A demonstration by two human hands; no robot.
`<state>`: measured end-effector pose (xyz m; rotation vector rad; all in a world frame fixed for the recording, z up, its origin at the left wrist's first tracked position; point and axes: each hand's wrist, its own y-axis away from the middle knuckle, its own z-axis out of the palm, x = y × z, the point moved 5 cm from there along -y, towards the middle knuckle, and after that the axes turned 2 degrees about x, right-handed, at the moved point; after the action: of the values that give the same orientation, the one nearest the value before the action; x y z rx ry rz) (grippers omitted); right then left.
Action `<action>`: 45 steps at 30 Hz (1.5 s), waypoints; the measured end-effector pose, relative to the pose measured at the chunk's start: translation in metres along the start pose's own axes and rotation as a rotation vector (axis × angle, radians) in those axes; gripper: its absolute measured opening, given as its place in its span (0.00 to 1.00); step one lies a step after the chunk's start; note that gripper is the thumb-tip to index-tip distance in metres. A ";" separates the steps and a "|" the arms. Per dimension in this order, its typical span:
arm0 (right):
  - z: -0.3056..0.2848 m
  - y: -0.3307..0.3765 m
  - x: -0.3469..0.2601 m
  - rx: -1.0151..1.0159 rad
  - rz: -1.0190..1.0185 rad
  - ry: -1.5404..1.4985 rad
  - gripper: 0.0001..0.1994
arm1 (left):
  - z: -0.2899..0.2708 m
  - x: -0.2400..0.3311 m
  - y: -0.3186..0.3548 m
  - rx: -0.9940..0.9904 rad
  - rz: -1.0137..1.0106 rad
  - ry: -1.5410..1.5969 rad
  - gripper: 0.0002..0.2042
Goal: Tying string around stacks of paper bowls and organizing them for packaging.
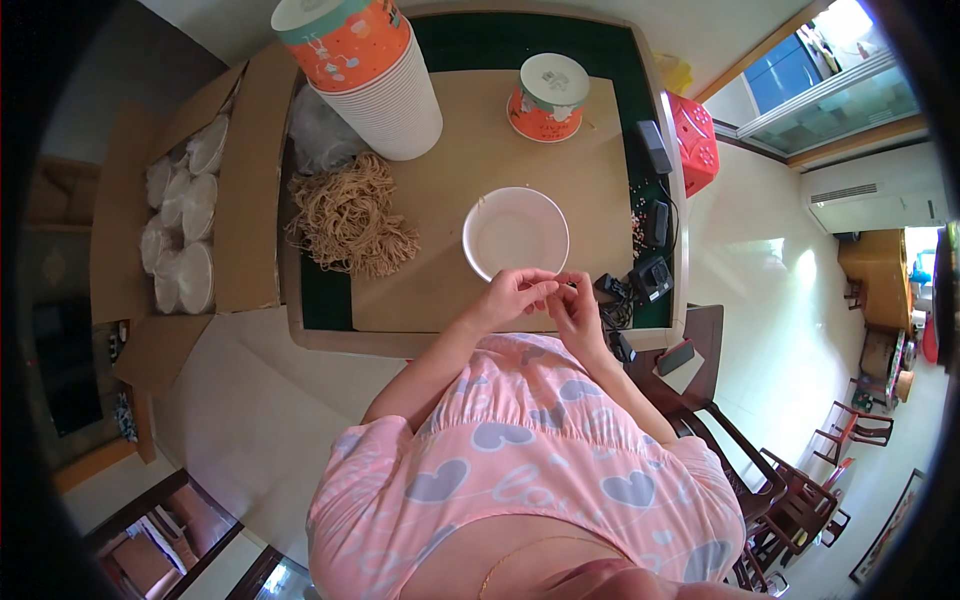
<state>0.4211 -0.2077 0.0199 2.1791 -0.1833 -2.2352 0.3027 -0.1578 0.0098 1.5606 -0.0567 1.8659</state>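
My left hand (518, 299) and my right hand (575, 308) meet at the near rim of a white paper bowl (515, 232), which stands upright on a cardboard sheet (450, 190). The fingers of both are pinched together. Whatever lies between the fingertips, if anything, is too small to make out. Left of the bowl lies a tangled heap of brown cord (352, 215). Behind the heap rises a tall stack of paper bowls (390, 110), orange and green on the outermost one. Another orange and green paper bowl (548, 98) sits upside down at the back right.
An open carton (250, 190) with several wrapped white stacks (185, 215) stands left of the table. A clear plastic bag (325, 130) lies beside the tall stack. Black adapters and cables (650, 278) crowd the table's right edge. A red stool (692, 145) and a dark wooden chair (705, 350) stand right.
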 end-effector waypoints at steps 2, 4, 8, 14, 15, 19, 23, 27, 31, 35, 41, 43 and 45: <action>0.000 -0.001 -0.002 0.011 -0.027 -0.051 0.12 | -0.001 -0.005 -0.002 0.011 0.023 0.080 0.08; -0.003 -0.001 0.000 -0.049 0.005 0.087 0.12 | -0.007 -0.009 -0.003 0.059 0.009 0.016 0.08; -0.007 -0.002 -0.003 -0.017 0.043 0.160 0.10 | -0.007 0.006 0.001 0.185 0.013 -0.150 0.07; -0.022 -0.003 0.011 0.143 0.004 0.220 0.03 | -0.001 0.007 -0.008 0.296 0.366 -0.682 0.09; -0.028 -0.003 0.019 0.171 0.029 0.178 0.03 | 0.001 0.006 -0.012 0.292 0.369 -0.685 0.09; -0.041 -0.006 0.035 0.215 0.080 0.097 0.02 | 0.006 0.008 -0.012 0.335 0.705 -0.979 0.14; -0.032 -0.028 0.042 0.226 0.076 0.073 0.02 | -0.024 0.013 -0.022 0.363 0.280 -0.788 0.05; -0.003 -0.063 0.034 0.151 -0.031 0.031 0.04 | -0.057 0.032 -0.025 0.445 0.293 -0.618 0.05; 0.018 -0.083 0.019 0.147 -0.095 0.102 0.04 | -0.071 0.036 -0.025 0.445 0.305 -0.523 0.05; 0.026 -0.087 0.014 0.116 -0.137 0.064 0.03 | -0.077 0.031 -0.028 0.456 0.304 -0.500 0.05; 0.026 -0.072 -0.013 0.138 -0.398 0.351 0.03 | -0.059 0.044 -0.039 0.551 0.245 -0.576 0.05; 0.020 -0.072 -0.012 0.184 -0.485 0.420 0.03 | -0.050 0.047 -0.049 0.522 0.213 -0.611 0.05; 0.013 -0.072 -0.013 0.225 -0.571 0.487 0.02 | -0.042 0.047 -0.058 0.530 0.274 -0.662 0.05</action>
<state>0.4135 -0.1338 0.0262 3.1418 0.2389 -1.8555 0.2954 -0.0730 0.0170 2.6055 -0.0793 1.5406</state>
